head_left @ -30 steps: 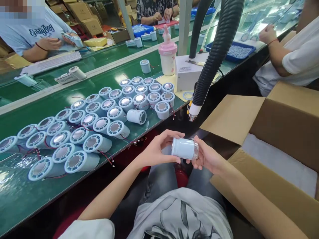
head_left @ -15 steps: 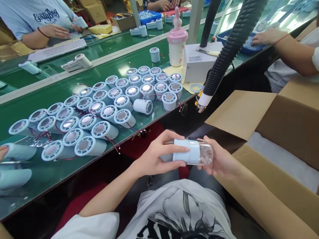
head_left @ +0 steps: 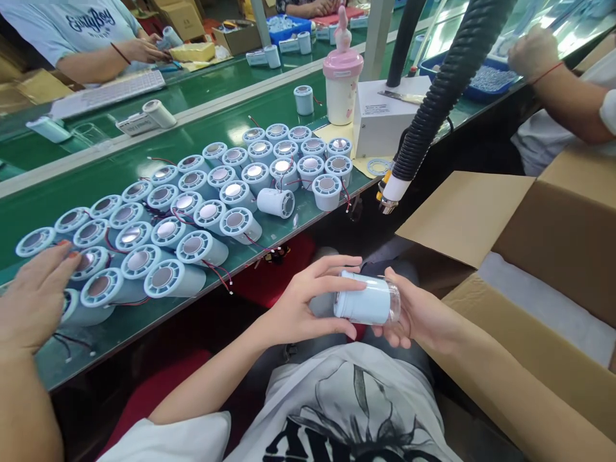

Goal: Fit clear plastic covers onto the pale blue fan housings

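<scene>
Over my lap I hold a pale blue cylinder with a clear plastic end [head_left: 366, 300], lying sideways. My left hand [head_left: 303, 305] grips its blue end with thumb below and fingers above. My right hand [head_left: 418, 314] cups the clear end from the right. On the green belt [head_left: 58, 192] to the left stand several matching pale blue cylinders [head_left: 192, 212] with round metal tops and red wires; one [head_left: 276, 203] lies on its side.
Another person's hand [head_left: 33, 298] rests on the cylinders at the far left. An open cardboard box [head_left: 543, 256] fills the right. A black ribbed hose [head_left: 433, 102] hangs ahead, beside a white box [head_left: 380, 122] and a pink bottle [head_left: 342, 77]. Other people work across the belt and at right.
The cylinder has turned in my hands, so less of its clear end shows. Another person's hand has come in at the far left onto the cylinders.
</scene>
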The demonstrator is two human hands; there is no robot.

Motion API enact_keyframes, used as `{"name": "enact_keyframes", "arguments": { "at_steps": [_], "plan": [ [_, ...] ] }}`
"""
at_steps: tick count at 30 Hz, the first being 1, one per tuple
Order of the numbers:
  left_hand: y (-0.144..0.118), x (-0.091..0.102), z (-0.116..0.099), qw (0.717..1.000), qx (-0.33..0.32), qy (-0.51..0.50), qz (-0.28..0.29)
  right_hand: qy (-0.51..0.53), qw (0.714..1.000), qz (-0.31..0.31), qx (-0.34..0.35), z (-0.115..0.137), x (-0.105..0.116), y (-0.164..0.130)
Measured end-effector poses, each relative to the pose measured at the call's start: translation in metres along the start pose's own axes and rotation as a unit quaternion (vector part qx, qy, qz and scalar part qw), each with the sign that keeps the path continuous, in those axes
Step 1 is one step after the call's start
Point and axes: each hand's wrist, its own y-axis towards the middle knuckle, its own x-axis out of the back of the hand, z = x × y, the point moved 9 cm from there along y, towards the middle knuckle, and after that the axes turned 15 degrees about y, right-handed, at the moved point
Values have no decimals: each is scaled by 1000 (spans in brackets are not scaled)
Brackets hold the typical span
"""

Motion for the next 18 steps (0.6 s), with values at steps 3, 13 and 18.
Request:
{"name": "enact_keyframes", "arguments": {
  "at_steps": [3,13,18],
  "plan": [
    [-4,-7,3,999,9,14,27,7,999,12,-29,-6,-4,1],
    [-15,-11,10,982,160,-89,39,-35,997,50,41,-7,1,1],
    [-22,-14,14,965,224,-131,26,-290,854,51,429,37,-10,-41]
  ]
}}
